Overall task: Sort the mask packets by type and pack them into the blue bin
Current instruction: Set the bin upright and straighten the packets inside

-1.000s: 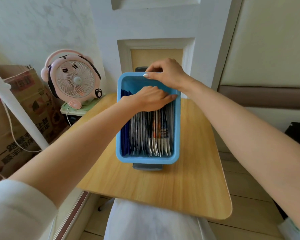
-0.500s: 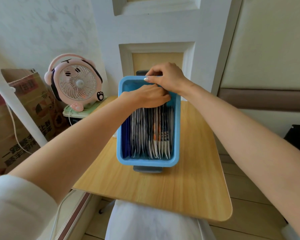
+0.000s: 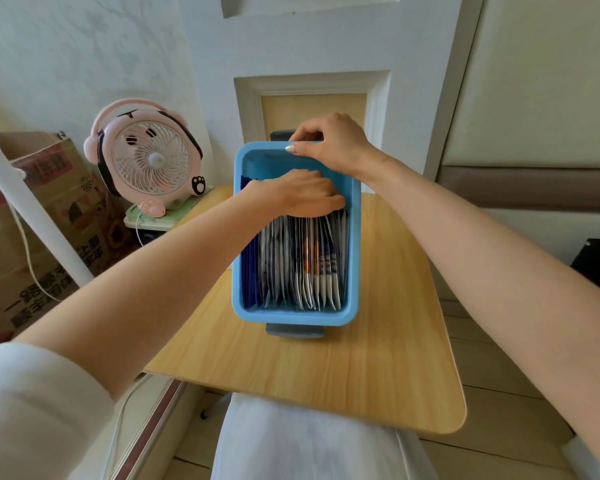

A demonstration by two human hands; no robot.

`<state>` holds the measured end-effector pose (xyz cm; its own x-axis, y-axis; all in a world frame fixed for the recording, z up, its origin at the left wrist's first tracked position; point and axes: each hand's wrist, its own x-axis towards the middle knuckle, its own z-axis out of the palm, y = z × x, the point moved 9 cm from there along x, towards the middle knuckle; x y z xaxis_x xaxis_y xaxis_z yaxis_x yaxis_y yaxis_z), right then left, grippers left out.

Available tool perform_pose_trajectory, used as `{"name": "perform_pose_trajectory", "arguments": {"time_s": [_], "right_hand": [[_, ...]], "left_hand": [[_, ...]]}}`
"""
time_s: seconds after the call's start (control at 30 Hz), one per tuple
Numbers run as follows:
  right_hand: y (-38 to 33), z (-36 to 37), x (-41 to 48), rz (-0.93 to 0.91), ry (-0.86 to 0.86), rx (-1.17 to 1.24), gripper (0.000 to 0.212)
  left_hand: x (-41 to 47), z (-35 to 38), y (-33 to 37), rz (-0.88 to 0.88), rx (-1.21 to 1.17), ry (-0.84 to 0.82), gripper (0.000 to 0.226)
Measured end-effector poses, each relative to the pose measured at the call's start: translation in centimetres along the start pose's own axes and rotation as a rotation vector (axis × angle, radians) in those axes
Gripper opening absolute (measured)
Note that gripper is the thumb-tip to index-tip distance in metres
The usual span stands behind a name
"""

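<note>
Smooth plastic blue bin [image 3: 293,319] on a matt wood-grain table [image 3: 378,358].

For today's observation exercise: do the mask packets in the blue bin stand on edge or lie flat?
On edge: the mask packets show thin edges side by side in the blue bin.

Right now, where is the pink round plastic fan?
In the head view the pink round plastic fan stands left of the blue plastic bin, beside the brown cardboard box, just off the far left corner of the wooden table.
</note>
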<state>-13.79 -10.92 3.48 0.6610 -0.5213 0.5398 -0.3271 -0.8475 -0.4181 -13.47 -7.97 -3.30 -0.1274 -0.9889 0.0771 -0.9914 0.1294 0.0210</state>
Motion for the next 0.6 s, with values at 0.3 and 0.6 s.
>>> {"name": "perform_pose_trajectory", "arguments": {"time_s": [0.3,0.6], "right_hand": [[-0.3,0.1,-0.1,-0.017,0.0,-0.004,0.018],[-0.4,0.1,-0.1,-0.027,-0.003,0.004,0.015]], "left_hand": [[-0.3,-1.4,-1.4,-0.004,-0.183,0.08,0.034],[-1.7,-0.8,-4.9,-0.139,0.151,0.057,0.099]]}}
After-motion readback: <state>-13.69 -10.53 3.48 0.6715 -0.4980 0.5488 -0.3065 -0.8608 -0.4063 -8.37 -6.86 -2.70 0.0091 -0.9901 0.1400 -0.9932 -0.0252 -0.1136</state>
